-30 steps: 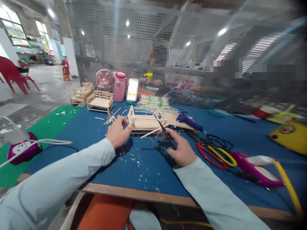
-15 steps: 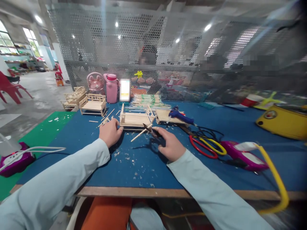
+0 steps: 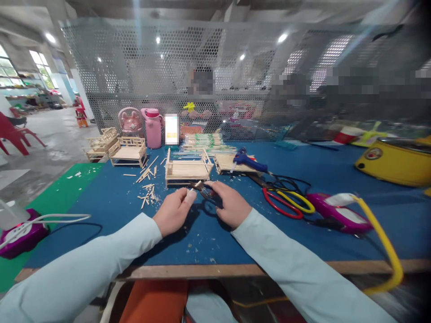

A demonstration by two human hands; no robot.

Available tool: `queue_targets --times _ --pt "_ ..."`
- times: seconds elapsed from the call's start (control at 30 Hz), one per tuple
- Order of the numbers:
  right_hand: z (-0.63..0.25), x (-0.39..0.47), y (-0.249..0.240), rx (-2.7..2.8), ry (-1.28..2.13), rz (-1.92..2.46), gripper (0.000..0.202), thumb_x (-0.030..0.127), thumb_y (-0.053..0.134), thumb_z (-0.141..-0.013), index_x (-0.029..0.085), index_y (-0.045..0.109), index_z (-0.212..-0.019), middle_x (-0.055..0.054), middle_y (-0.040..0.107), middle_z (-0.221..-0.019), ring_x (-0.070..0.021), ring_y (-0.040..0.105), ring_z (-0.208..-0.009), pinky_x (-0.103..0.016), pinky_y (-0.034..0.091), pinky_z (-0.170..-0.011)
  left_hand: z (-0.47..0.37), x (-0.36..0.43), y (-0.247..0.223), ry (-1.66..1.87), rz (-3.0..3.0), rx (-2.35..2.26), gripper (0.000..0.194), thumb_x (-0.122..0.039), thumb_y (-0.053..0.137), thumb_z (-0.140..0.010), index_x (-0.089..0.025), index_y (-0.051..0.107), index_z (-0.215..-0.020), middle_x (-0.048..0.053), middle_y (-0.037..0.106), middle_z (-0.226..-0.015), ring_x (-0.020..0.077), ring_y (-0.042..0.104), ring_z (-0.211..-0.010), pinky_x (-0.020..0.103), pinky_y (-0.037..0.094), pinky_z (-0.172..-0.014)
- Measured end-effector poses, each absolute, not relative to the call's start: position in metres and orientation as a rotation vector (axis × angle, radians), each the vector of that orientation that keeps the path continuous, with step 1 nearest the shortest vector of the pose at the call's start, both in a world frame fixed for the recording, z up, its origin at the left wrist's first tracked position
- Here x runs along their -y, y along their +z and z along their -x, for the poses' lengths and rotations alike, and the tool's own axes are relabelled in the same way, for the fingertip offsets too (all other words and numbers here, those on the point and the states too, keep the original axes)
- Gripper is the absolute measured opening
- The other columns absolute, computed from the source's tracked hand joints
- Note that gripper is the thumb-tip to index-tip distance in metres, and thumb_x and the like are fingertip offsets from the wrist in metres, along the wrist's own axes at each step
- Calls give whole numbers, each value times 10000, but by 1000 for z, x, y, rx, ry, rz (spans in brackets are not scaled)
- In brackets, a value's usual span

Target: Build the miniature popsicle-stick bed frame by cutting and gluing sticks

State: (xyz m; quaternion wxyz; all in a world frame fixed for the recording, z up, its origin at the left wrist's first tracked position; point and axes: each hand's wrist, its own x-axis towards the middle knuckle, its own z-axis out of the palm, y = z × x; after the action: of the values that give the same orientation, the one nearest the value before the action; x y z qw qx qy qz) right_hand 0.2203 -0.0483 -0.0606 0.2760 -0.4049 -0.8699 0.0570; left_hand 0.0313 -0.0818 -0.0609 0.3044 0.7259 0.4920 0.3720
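Observation:
My left hand pinches a thin wooden stick between thumb and fingers. Closed round a pair of dark pliers is my right hand; the jaws meet the stick just beyond my left fingertips. Right behind both hands stands a small bench-like wooden frame with raised side pieces. To its right, a flat wooden piece lies partly under a blue glue gun. Short cut sticks are scattered left of the frame.
Finished-looking miniature benches stand at the back left near a pink bottle. Bundled sticks lie behind. On the right are scissors with red and yellow handles, a purple power strip and a yellow container. A perforated metal screen borders the table.
My left hand has moved right from the frame's left end and now grips the stick. The stick, earlier only in the pliers' jaws, now lies between both hands.

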Motion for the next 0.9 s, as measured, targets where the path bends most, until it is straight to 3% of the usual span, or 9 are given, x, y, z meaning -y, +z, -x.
queue_targets --times 0.3,0.6,0.9 --pt "-207 48 -75 2306 20 1241 572 66 503 -595 116 523 -1165 -147 615 -1093 -249 567 -1038 -388 436 -938 -30 72 -58 915 -2011 -1628 441 -476 273 -900 -196 413 -589 -6 434 -550 139 360 -548 259 228 -558" --pt "-203 51 -75 2277 -52 1370 592 62 491 -598 59 510 -1190 -180 603 -1139 -261 547 -1086 -377 416 -976 -30 69 -51 918 -2034 -1631 423 -449 280 -898 -191 418 -591 12 467 -571 145 390 -568 262 231 -569" --pt "-202 55 -60 2337 -328 1574 606 104 544 -581 38 527 -1183 -184 612 -1017 -298 562 -933 -393 438 -822 -37 75 -55 904 -1957 -1563 468 -436 290 -904 -194 379 -513 -5 436 -516 130 362 -510 259 215 -526"
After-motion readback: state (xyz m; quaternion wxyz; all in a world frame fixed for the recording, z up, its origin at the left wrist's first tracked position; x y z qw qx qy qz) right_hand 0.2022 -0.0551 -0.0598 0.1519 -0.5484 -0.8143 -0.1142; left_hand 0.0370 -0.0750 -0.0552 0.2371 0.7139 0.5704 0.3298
